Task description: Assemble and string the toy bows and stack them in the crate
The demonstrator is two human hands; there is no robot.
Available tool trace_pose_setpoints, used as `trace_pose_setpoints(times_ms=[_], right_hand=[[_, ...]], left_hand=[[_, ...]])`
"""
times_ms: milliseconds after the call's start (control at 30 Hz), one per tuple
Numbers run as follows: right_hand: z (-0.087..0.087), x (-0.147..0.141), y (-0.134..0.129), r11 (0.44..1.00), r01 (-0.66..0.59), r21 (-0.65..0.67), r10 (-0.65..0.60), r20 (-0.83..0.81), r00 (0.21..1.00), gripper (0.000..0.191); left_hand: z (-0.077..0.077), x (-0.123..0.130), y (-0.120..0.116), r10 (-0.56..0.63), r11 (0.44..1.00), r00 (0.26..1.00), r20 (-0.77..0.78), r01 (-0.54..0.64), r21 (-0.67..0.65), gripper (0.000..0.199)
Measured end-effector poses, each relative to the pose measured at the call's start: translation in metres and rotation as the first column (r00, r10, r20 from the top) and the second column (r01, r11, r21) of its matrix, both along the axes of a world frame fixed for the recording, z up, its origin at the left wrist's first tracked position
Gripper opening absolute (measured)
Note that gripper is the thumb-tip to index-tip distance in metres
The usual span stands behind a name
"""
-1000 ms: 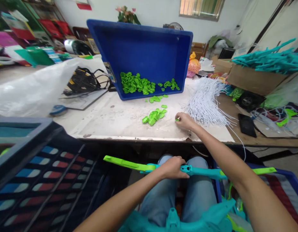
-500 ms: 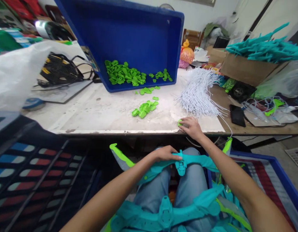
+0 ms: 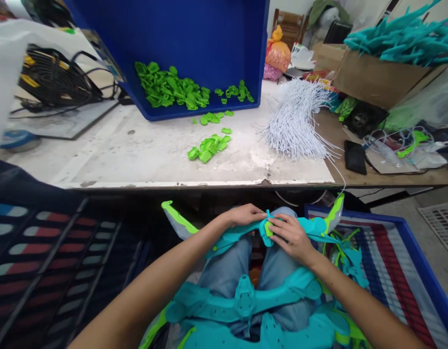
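Note:
Across my lap lies a long teal plastic frame (image 3: 231, 236) with green-tipped grey ends. My left hand (image 3: 246, 214) grips it just left of its centre piece, fingers closed on the bar. A small lime-green plastic piece (image 3: 268, 229) sits against the centre piece, and my right hand (image 3: 289, 233) has its fingertips closed on it there. Whether the piece is seated or only touching, I cannot tell. Below, nearer my body, rests another teal frame (image 3: 224, 305) of the same shape, with more teal parts under it.
A blue bin (image 3: 194, 43) tipped on its side holds several green pieces (image 3: 169, 87); a small pile (image 3: 209, 147) lies on the white tabletop (image 3: 129, 160). White ties (image 3: 296, 121) lie right. Dark crates (image 3: 45, 252) stand left, a blue-rimmed container (image 3: 412, 257) right.
My right hand has moved from the table edge down to the frame's centre, bringing the green piece with it. My left hand still holds the frame. The view has tilted downward.

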State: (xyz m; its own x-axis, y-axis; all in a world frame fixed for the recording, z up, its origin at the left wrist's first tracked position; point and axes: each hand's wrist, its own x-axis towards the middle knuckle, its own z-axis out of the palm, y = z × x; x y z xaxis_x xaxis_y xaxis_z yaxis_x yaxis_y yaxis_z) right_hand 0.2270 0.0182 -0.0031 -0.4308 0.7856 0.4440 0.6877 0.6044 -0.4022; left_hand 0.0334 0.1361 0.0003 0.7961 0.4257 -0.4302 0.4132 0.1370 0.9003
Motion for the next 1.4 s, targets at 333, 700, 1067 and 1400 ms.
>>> trace_pose_setpoints(times_ms=[333,700,1067,1400], right_hand=[[-0.005,-0.006,0.002,0.931,0.196,-0.308,-0.227,-0.069,0.971,0.032],[-0.001,0.000,0.015,0.917,0.150,-0.370,-0.104,0.141,0.984,0.063],[-0.013,0.009,0.007,0.987,0.048,-0.156,-0.042,0.039,0.998,0.036],[0.000,-0.003,0.003,0.919,0.211,-0.333,-0.180,0.123,0.976,0.075]], left_hand=[[0.001,0.007,-0.002,-0.070,0.936,0.993,-0.094,0.098,0.338,0.053],[0.009,0.007,-0.012,-0.048,0.938,0.995,-0.083,0.073,0.338,0.047],[0.004,0.006,-0.008,-0.117,0.940,0.985,-0.127,0.151,0.307,0.053],[0.005,0.015,-0.011,-0.025,0.907,0.986,-0.163,0.091,0.411,0.049]])
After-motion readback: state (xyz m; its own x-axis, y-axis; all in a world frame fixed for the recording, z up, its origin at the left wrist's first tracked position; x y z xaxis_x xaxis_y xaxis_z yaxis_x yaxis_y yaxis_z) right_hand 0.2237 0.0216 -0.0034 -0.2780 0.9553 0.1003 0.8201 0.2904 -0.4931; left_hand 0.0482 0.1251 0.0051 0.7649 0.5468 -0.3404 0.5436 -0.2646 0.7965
